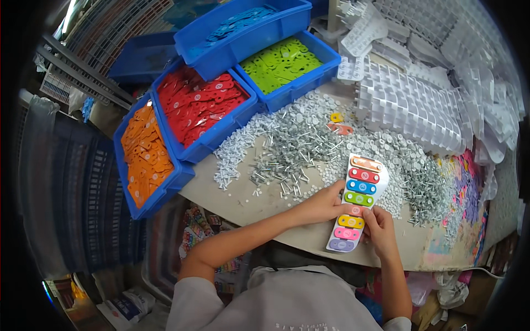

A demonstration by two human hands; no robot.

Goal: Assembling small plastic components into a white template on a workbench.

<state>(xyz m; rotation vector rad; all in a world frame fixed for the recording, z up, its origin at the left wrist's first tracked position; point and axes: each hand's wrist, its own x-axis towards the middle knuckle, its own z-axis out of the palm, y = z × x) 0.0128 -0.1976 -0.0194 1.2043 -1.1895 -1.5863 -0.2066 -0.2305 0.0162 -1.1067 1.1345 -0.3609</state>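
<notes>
A toy xylophone (360, 198) with a white base and a row of coloured bars is held tilted over the near edge of the table. My left hand (327, 205) is closed on its left side, the thumb lying on the salmon bar. At that bar's right end, the thumb and forefinger of my right hand (380, 227) pinch together; anything small between them is hidden. White round caps show at the ends of the upper bars, while the lower bars show dark holes. Just beyond lie heaped metal screws (295, 146) and white washers (389, 149).
Blue bins hold orange (144, 157), red (201, 105), green (284, 63) and blue bars (240, 25) at the left and back. Small white pegs (229, 154) lie near them. White plastic bases (408, 105) are stacked at the back right. Purple and pink bars (466, 182) lie far right.
</notes>
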